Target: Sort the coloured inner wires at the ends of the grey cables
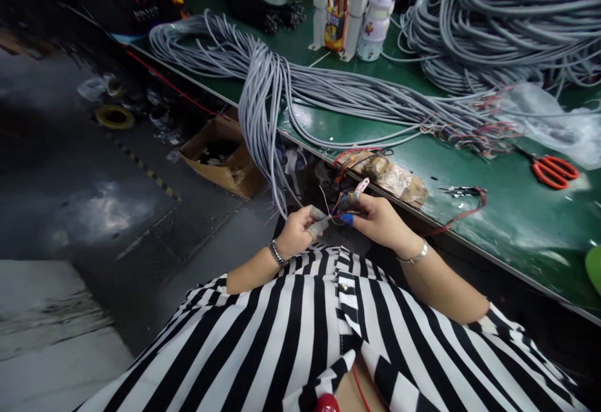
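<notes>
My left hand (pixel 299 231) is closed in a pinch on the end of a grey cable (pixel 328 217), just off the table's front edge. Grey coverings sit on its thumb and fingertip. Thin coloured wires (pixel 336 204) fan out from the cable end, and my right hand (pixel 378 219) pinches them from the other side, with a blue covering on one fingertip. A white wire sticks up between the hands. Beyond the right fingers shows a small pale pink strip (pixel 362 185); whether it is held I cannot tell. A wrapped wooden block (pixel 399 180) lies at the edge behind.
A long bundle of grey cables (pixel 357 89) lies across the green table (pixel 498 236), partly hanging over its edge. Red-handled scissors (pixel 554 171), small snips (pixel 462 191), a bottle (pixel 375 24) and a large cable coil (pixel 516 17) are on it. A cardboard box (pixel 220 155) stands below.
</notes>
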{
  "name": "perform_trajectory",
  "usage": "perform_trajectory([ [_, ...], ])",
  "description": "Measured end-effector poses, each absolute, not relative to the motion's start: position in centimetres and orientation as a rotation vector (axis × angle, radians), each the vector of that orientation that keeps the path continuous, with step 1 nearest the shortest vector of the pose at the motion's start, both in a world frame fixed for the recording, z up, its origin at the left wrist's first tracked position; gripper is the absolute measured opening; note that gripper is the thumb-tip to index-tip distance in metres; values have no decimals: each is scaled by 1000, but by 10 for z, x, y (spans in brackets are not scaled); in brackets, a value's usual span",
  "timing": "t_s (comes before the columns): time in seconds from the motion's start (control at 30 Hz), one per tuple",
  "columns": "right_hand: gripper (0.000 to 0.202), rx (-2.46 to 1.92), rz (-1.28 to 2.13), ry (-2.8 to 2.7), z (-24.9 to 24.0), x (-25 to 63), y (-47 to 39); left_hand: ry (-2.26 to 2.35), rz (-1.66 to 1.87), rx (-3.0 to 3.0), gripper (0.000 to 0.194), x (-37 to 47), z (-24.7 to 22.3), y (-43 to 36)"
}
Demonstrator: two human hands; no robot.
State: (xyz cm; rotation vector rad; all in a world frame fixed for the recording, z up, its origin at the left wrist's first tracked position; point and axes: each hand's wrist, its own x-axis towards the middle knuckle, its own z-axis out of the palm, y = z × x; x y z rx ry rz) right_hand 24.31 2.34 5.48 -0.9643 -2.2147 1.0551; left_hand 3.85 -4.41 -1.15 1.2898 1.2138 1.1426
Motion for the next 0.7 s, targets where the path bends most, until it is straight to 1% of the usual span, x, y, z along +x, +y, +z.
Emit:
perform_trajectory([
  [0.1,15,-895,1253,-2093,45,241,23,1209,1148,1315,24,39,-10,-45],
  [0.2,17,-855,1251,-2007,37,238,20,1209,1154,1327,25,39,-11,-44],
  [0.27,16,-849,1102,-2036,36,237,17,1215,1151,1344,23,38,-14,-44],
  [0.33,16,-809,848,-2141,37,237,14,1213,1151,1366,20,37,-16,-43],
  [0.43,19,-612,451,-2313,38,237,8,1212,1152,1374,17,37,-18,-43],
  [0.5,22,-516,262,-2380,34,238,4,1228,1158,1330,19,38,-16,-44],
  [0.6,27,-570,139,-2399,19,239,0,1228,1191,1169,27,39,-10,-44],
  [0.7,27,-724,229,-2348,5,243,-2,1179,1266,1013,35,40,-6,-44],
])
